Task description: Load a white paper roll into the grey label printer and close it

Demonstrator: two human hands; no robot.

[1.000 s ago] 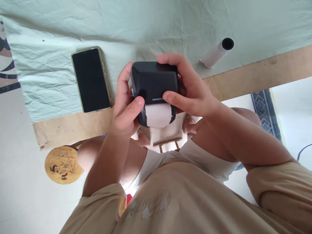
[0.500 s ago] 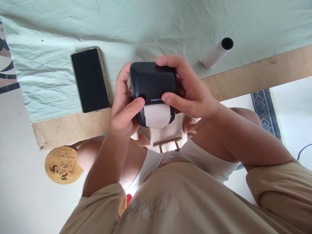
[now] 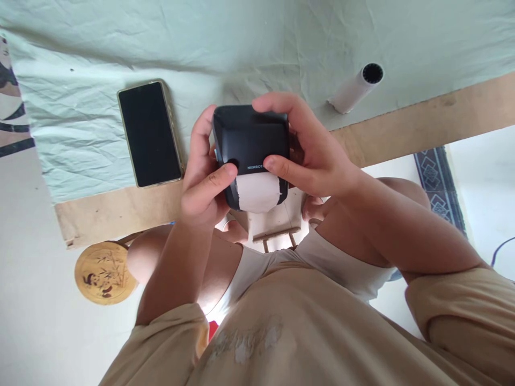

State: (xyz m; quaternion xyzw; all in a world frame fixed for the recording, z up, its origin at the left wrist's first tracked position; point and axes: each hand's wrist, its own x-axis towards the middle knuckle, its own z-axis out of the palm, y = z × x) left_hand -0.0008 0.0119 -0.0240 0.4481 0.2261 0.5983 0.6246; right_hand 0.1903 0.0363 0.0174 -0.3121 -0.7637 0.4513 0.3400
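Note:
Both of my hands hold a black label printer (image 3: 251,139) just above the table's front edge. Its front carries small lettering that reads roughly "NIIMBOT", partly under my right thumb. A piece of white paper (image 3: 258,192) with torn-looking edges sticks out below the lettering. My left hand (image 3: 205,177) wraps the left side, thumb on the front. My right hand (image 3: 309,145) grips the right side, its index finger over the top edge and its thumb on the front. The other fingers are mostly hidden behind the printer.
A dark-screened phone (image 3: 150,134) in a clear case lies on the pale green cloth (image 3: 241,48) at left. A white tube (image 3: 357,88) with a dark opening stands at right. Below the wooden table edge (image 3: 116,212) is a round stool (image 3: 106,273) with a panda picture.
The printer and both hands have shifted very slightly left and down in the view. My grip on it stays the same.

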